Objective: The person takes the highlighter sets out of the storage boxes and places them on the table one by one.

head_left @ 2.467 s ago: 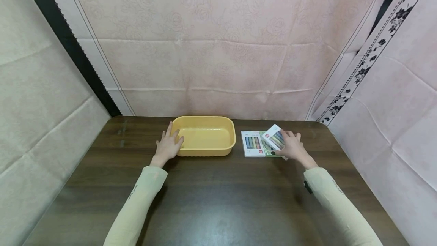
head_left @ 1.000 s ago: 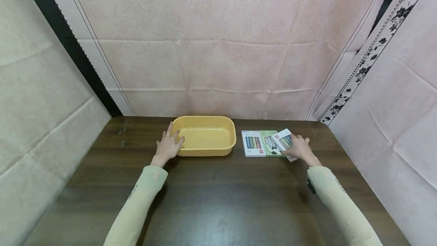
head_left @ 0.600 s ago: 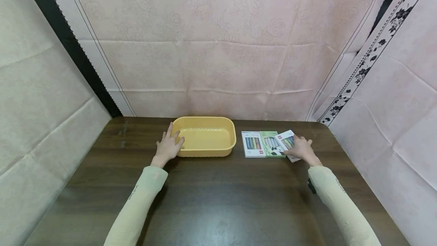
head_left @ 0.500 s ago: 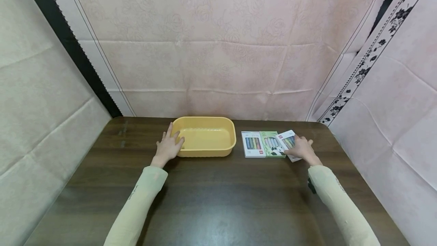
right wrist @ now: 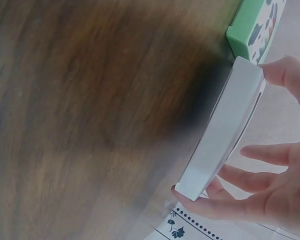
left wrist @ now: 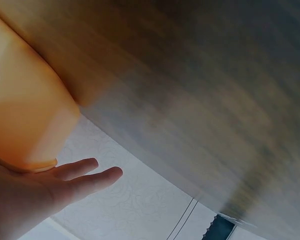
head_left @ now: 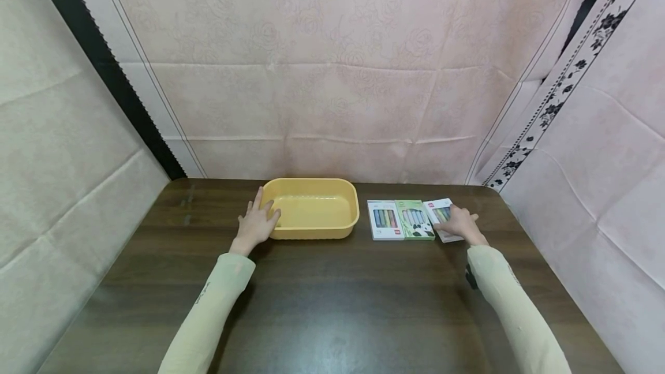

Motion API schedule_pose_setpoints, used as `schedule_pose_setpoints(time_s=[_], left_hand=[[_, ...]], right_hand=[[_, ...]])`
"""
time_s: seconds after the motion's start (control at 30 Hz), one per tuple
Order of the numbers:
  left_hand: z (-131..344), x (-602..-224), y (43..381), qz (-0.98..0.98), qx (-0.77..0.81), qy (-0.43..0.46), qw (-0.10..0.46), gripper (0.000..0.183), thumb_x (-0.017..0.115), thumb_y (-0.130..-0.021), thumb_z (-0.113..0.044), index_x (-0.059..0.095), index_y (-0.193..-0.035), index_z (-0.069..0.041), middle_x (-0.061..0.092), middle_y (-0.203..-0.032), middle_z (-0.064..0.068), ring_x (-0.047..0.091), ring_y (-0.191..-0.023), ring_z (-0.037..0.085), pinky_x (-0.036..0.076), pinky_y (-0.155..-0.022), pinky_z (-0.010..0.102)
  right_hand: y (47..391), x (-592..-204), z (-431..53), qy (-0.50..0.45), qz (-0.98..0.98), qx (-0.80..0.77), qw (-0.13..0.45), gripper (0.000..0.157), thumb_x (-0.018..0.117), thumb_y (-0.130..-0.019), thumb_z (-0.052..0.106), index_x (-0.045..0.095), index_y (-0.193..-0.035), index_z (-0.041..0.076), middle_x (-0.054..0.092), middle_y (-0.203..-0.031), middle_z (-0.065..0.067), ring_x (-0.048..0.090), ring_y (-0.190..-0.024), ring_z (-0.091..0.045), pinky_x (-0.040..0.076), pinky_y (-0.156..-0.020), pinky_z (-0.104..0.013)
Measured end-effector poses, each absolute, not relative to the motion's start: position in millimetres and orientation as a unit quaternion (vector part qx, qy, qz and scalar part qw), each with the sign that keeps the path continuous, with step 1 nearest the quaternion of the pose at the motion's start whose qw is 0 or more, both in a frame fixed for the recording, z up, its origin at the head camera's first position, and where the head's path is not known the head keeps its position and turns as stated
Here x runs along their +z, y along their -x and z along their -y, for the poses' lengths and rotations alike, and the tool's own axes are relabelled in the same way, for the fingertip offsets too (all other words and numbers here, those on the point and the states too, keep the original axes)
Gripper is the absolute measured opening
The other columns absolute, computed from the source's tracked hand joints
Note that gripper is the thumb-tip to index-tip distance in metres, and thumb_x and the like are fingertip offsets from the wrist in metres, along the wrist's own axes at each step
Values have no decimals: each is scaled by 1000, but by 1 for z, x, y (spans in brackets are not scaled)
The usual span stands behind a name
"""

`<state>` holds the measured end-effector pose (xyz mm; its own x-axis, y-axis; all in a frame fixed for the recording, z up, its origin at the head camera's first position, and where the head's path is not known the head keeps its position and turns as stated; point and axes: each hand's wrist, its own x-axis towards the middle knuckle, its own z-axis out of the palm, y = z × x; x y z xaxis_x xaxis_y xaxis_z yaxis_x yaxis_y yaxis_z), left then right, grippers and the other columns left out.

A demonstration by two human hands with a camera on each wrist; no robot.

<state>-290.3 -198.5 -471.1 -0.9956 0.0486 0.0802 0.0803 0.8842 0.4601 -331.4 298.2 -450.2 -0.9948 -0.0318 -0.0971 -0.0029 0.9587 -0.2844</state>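
Observation:
My right hand (head_left: 461,225) grips a white box (head_left: 441,212) with a picture of coloured sticks on its front. In the right wrist view, the thumb and a finger hold opposite edges of this white box (right wrist: 222,127), tilted over the table beside the green box (right wrist: 250,27). To its left in the head view lie the green box (head_left: 414,219), with similar sticks and dark patches, and another white box (head_left: 384,218), side by side. My left hand (head_left: 254,225) rests on the left rim of a yellow plastic basin (head_left: 312,234), fingers spread and fairly straight.
The dark wooden table (head_left: 322,299) extends toward me from the basin and boxes. Pale patterned cloth (head_left: 332,103) hangs along its back edge, with more cloth (head_left: 597,178) on the right and left sides.
My right hand has shifted right with the white box, from over the green box to beside it, and turned it straighter. The left hand and the basin have stayed put.

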Motion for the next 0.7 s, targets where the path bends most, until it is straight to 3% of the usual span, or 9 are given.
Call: schedule_pose_setpoints(time_s=[0.7], left_hand=[[198,-471,290,970,-239,39,39,56,32,-94,-43,38,-135,-6,-8,-152,9,14,-129,54,17,-86,77]], right_hand=[[340,-451,-300,-7,-985,-157,71,71,64,-77,34,41,-120,-18,51,-111,-34,46,-101,-47,21,-87,-64]])
